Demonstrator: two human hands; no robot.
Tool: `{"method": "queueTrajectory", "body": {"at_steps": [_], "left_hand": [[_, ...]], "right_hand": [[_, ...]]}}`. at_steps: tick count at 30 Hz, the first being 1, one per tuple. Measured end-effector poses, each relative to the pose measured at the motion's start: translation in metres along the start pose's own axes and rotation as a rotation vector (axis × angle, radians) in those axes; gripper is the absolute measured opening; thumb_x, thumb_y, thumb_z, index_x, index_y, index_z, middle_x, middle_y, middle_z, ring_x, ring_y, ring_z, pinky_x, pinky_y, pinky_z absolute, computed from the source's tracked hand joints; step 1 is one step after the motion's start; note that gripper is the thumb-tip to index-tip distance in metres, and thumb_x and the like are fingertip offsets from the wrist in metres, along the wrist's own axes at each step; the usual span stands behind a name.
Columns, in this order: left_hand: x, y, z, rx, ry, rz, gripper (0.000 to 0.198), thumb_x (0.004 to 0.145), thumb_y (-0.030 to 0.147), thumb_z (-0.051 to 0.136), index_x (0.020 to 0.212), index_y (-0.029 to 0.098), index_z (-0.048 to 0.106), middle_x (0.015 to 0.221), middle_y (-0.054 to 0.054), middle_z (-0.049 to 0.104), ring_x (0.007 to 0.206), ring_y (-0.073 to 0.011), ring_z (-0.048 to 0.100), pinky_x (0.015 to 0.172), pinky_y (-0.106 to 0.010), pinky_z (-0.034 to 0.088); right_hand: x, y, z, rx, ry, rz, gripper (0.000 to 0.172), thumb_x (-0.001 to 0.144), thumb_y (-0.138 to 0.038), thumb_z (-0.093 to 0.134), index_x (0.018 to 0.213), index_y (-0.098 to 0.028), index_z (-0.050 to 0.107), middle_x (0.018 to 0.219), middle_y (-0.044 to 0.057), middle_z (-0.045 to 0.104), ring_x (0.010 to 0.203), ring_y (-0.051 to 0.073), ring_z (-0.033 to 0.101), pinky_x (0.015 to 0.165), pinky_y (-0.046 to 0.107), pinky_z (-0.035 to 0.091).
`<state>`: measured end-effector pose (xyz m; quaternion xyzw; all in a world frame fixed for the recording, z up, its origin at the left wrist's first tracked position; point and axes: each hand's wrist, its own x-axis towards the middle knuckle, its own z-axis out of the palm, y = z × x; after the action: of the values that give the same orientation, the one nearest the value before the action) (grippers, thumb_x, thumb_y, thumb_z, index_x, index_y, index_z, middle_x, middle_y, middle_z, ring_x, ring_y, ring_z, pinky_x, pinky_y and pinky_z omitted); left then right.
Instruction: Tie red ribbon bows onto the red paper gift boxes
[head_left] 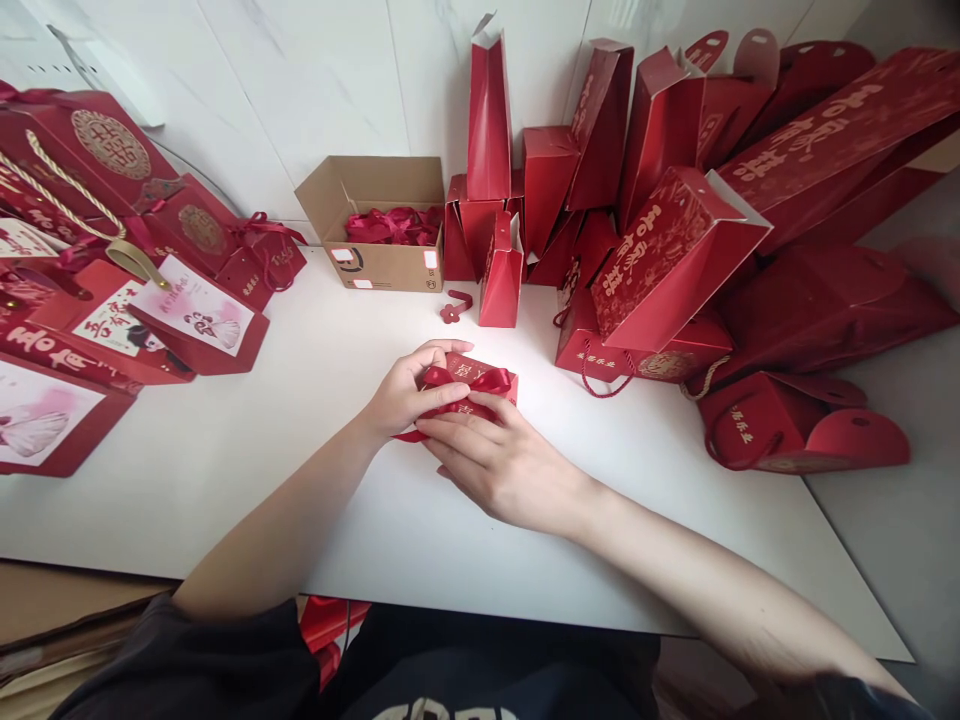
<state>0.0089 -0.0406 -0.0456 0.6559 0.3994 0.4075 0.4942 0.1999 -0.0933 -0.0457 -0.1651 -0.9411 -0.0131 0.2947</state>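
A small red gift box [480, 378] with gold lettering lies on the white table [225, 450], a red satin ribbon bow [469, 381] across its top. My left hand [409, 392] curls around the box's left end, thumb pressed on the bow. My right hand [499, 460] comes in from below, its fingers pinched on the ribbon at the box's near edge. A loose ribbon tail pokes out to the left under my left hand.
An open cardboard carton [375, 225] of red ribbons stands at the back. Several red gift bags [675, 250] pile up against the wall at the right. More red boxes and cards [112, 300] lie at the left. A small red flower tag [452, 308] lies beyond the box.
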Motion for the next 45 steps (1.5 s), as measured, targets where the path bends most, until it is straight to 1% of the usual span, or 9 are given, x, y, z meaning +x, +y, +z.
{"method": "queueTrajectory", "body": {"at_steps": [10, 12, 17, 21, 25, 30, 33, 38, 45], "left_hand": [[-0.001, 0.008, 0.002, 0.059, 0.055, -0.068, 0.043, 0.072, 0.032, 0.076, 0.060, 0.019, 0.037, 0.132, -0.011, 0.057, 0.117, -0.0283, 0.056, 0.099, -0.043, 0.043], [-0.001, 0.007, 0.004, 0.084, 0.077, -0.052, 0.043, 0.073, 0.031, 0.076, 0.060, 0.018, 0.038, 0.130, -0.011, 0.057, 0.117, -0.0282, 0.056, 0.100, -0.044, 0.043], [-0.002, 0.005, 0.002, 0.093, 0.053, -0.072, 0.038, 0.071, 0.032, 0.078, 0.065, 0.017, 0.044, 0.134, -0.012, 0.054, 0.118, -0.0297, 0.056, 0.096, -0.043, 0.046], [-0.003, 0.006, -0.003, 0.097, -0.053, -0.085, 0.032, 0.066, 0.030, 0.082, 0.078, 0.017, 0.056, 0.141, -0.010, 0.047, 0.122, -0.0305, 0.053, 0.096, -0.043, 0.047], [-0.003, 0.006, -0.004, 0.085, -0.096, -0.100, 0.032, 0.066, 0.031, 0.083, 0.083, 0.018, 0.059, 0.146, -0.010, 0.042, 0.122, -0.0310, 0.053, 0.093, -0.043, 0.049], [0.000, 0.005, 0.000, -0.012, 0.031, -0.084, 0.033, 0.085, 0.042, 0.064, 0.067, 0.017, 0.052, 0.131, -0.010, 0.054, 0.117, -0.0290, 0.055, 0.094, -0.041, 0.047], [0.000, 0.003, 0.001, -0.077, 0.068, -0.082, 0.035, 0.088, 0.043, 0.060, 0.066, 0.016, 0.057, 0.129, -0.009, 0.056, 0.112, -0.0279, 0.057, 0.092, -0.039, 0.048], [-0.001, 0.002, -0.001, -0.157, 0.015, -0.095, 0.032, 0.087, 0.043, 0.061, 0.076, 0.016, 0.073, 0.136, -0.010, 0.053, 0.112, -0.0291, 0.059, 0.089, -0.037, 0.051], [-0.002, -0.004, -0.005, -0.161, -0.027, -0.065, 0.036, 0.089, 0.041, 0.060, 0.066, 0.017, 0.074, 0.139, -0.009, 0.053, 0.108, -0.0271, 0.061, 0.093, -0.039, 0.049]], "right_hand": [[0.003, 0.000, -0.013, 0.291, 0.074, 0.105, 0.027, 0.098, -0.010, 0.045, 0.111, -0.012, 0.068, 0.115, 0.010, 0.072, 0.101, 0.023, 0.068, 0.088, 0.038, 0.057], [0.003, 0.000, -0.018, 0.427, -0.026, 0.123, 0.026, 0.095, -0.009, 0.047, 0.108, -0.012, 0.070, 0.115, 0.010, 0.072, 0.099, 0.022, 0.068, 0.087, 0.036, 0.056], [0.000, 0.003, -0.051, 0.860, -0.533, 0.089, 0.016, 0.092, -0.018, 0.058, 0.096, -0.020, 0.074, 0.095, 0.002, 0.076, 0.082, 0.015, 0.071, 0.073, 0.025, 0.055], [-0.003, 0.021, -0.076, 0.722, -0.435, 0.444, 0.025, 0.096, -0.037, 0.054, 0.087, -0.021, 0.071, 0.075, 0.001, 0.071, 0.063, 0.013, 0.063, 0.060, 0.026, 0.047], [-0.010, 0.049, -0.073, 0.350, -0.300, 0.800, 0.034, 0.094, -0.052, 0.049, 0.085, -0.021, 0.061, 0.067, 0.000, 0.062, 0.057, 0.015, 0.053, 0.052, 0.027, 0.037], [-0.011, 0.067, -0.052, 0.567, -0.403, 0.861, 0.043, 0.090, -0.061, 0.050, 0.077, -0.020, 0.060, 0.074, 0.001, 0.061, 0.064, 0.016, 0.054, 0.057, 0.027, 0.039], [-0.009, 0.067, -0.046, 0.670, -0.379, 0.896, 0.042, 0.087, -0.061, 0.054, 0.078, -0.020, 0.060, 0.074, -0.001, 0.058, 0.065, 0.015, 0.051, 0.061, 0.027, 0.039], [-0.010, 0.068, -0.044, 0.729, -0.342, 0.915, 0.040, 0.083, -0.059, 0.060, 0.076, -0.020, 0.060, 0.070, -0.002, 0.055, 0.063, 0.013, 0.047, 0.060, 0.027, 0.037], [-0.012, 0.068, -0.045, 0.767, -0.471, 0.959, 0.046, 0.078, -0.062, 0.064, 0.062, -0.019, 0.063, 0.057, -0.002, 0.054, 0.052, 0.012, 0.042, 0.051, 0.027, 0.029]]}}
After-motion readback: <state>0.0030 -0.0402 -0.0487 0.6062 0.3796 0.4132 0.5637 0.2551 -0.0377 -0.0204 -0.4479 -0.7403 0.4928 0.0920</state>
